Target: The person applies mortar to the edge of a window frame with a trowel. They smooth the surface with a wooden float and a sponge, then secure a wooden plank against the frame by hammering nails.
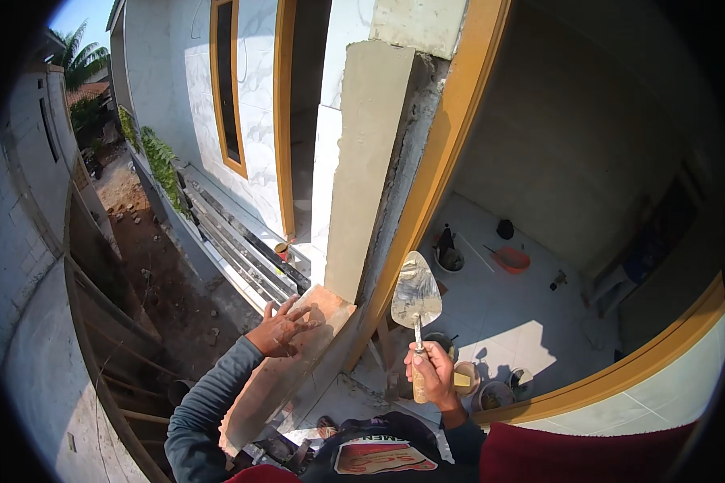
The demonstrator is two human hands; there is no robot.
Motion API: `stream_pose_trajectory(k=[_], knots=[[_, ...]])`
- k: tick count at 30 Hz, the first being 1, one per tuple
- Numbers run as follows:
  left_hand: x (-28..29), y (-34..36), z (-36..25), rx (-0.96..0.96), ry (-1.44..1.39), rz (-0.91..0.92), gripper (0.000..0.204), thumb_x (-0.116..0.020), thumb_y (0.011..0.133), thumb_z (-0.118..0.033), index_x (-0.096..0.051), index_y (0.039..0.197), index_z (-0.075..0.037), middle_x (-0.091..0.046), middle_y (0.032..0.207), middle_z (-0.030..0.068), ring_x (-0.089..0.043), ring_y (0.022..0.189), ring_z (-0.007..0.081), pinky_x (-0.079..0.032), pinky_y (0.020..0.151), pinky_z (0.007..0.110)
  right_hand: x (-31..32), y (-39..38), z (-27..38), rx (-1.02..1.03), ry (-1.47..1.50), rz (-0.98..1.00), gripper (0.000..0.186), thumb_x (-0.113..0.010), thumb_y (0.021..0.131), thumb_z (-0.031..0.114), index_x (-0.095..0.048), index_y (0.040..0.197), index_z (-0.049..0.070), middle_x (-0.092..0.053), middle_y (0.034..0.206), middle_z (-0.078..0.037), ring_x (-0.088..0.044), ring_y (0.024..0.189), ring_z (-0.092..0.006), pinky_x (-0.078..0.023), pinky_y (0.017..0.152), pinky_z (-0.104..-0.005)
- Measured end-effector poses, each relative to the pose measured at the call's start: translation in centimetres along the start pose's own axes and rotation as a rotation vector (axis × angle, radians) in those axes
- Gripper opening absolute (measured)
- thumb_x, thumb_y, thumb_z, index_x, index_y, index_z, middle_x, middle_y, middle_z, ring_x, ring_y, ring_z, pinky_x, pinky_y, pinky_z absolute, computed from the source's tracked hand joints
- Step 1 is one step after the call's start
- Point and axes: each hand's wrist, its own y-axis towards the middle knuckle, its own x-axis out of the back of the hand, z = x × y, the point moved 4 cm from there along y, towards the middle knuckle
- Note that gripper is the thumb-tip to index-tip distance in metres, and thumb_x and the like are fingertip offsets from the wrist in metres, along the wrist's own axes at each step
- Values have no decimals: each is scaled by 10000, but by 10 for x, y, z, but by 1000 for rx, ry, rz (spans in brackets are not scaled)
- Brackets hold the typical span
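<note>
In my right hand [435, 372] is a trowel [416, 294], its wooden handle gripped and its blade pointing up, smeared with grey mortar. My left hand [282, 330] rests with fingers spread on the upper part of a long reddish slab [258, 394], which looks like the unglazed back of a tile strip. The slab slants from the foot of the wall strip down toward my body. Above it, a band of smooth grey mortar [368, 161] covers the narrow wall face beside the orange door frame [451, 137]. Rough cement shows between mortar and frame.
Inside the doorway, buckets [494, 396] stand near the sill. An orange basin [511, 258] and a dark bucket [449, 256] sit farther in on the tiled floor. Long metal bars [234, 241] lie on the left ledge, above a dirt passage [169, 298]. White marbled tiles [258, 145] cover the wall.
</note>
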Motion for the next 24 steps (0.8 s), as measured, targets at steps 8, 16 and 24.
stream_pose_trajectory(k=[8, 16, 24], knots=[[-34, -2, 4, -17, -104, -33, 1022, -920, 506, -337, -499, 1437, -375, -320, 1592, 56, -115, 1522, 362, -119, 1086, 771, -18, 22, 84, -2, -140, 20, 262, -639, 937, 43, -524, 1165, -15, -655, 962, -101, -590, 715, -88, -501, 590, -229], [-34, -3, 2, -22, -125, -110, 1024, -924, 509, -318, -502, 1440, -375, -319, 1599, 52, -177, 1503, 366, -215, 1042, 741, -67, 85, 161, 104, -224, 145, 359, -626, 934, 51, -515, 1241, -99, -651, 991, -149, -613, 717, -116, -526, 549, -241], [-35, -2, 2, -26, -178, -141, 1002, -919, 520, -311, -510, 1432, -390, -329, 1596, 45, -205, 1493, 371, -191, 1045, 736, -86, 151, 184, 164, -215, 94, 375, -647, 934, 111, -530, 1199, -128, -665, 938, -147, -608, 647, -119, -506, 484, -239]])
